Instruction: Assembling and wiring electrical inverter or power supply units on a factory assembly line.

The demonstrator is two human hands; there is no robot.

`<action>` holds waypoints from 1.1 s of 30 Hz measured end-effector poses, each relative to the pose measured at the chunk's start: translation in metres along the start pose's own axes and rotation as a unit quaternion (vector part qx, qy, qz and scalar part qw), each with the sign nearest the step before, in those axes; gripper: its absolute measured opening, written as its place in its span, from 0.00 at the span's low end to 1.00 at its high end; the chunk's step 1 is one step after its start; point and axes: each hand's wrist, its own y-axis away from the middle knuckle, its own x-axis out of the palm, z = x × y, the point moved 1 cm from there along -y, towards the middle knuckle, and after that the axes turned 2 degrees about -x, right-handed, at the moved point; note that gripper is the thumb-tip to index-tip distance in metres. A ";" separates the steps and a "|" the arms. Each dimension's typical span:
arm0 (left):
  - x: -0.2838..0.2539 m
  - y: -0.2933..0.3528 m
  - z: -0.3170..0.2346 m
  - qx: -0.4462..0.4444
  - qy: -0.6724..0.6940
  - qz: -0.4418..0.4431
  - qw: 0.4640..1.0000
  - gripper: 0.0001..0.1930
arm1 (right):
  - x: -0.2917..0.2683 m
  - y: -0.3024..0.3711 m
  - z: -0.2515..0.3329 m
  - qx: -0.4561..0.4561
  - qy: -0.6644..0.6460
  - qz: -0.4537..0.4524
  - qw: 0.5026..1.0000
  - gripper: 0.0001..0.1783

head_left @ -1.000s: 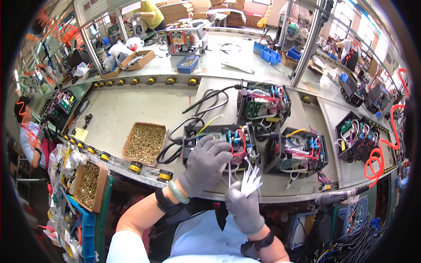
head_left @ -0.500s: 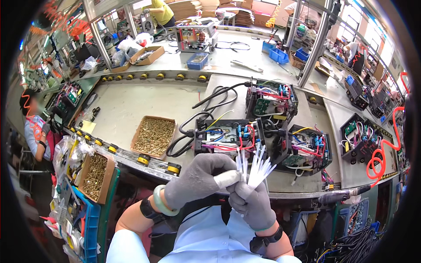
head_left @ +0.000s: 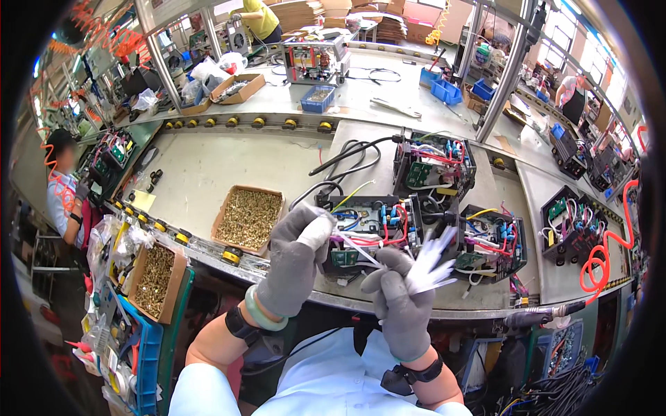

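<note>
A fanned bundle of white cable ties (head_left: 431,266) sticks up out of my right hand (head_left: 404,312), whose gloved fingers are closed round it. One single white cable tie (head_left: 359,249) stretches between the two hands. Its upper end is at the pinched fingertips of my left hand (head_left: 295,260), also in a grey glove; its lower end reaches the right fingers. Just beyond the hands stands an open black electrical unit (head_left: 361,220) with red, blue and white wires and a green circuit board. My left hand covers part of its near left side.
A cardboard box of small brass-coloured parts (head_left: 248,218) lies on the left of the bench; a similar box (head_left: 158,283) stands lower left. More open units (head_left: 436,166) sit behind and right. A red coiled hose (head_left: 610,239) hangs at right. A co-worker (head_left: 64,187) is at far left.
My hands have moved apart, the left one to the left and upward. A single cable tie now spans the space between them, out of the bundle. The bundle has tilted to the right.
</note>
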 end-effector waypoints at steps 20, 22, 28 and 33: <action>-0.046 -0.061 -0.003 0.099 -0.134 -0.004 0.986 0.05 | 0.026 -0.041 0.032 -0.409 0.509 0.255 0.713 0.17; -0.059 -0.087 0.007 0.070 -0.141 0.005 0.987 0.07 | 0.025 -0.042 0.022 -0.379 0.497 0.261 0.735 0.17; -0.096 -0.140 0.067 -0.031 -0.387 0.222 0.894 0.22 | 0.035 -0.054 -0.010 -0.314 0.526 0.278 0.739 0.20; -0.093 -0.154 0.058 -0.116 -0.327 0.279 0.895 0.27 | 0.047 -0.055 0.011 -0.350 0.512 0.267 0.738 0.16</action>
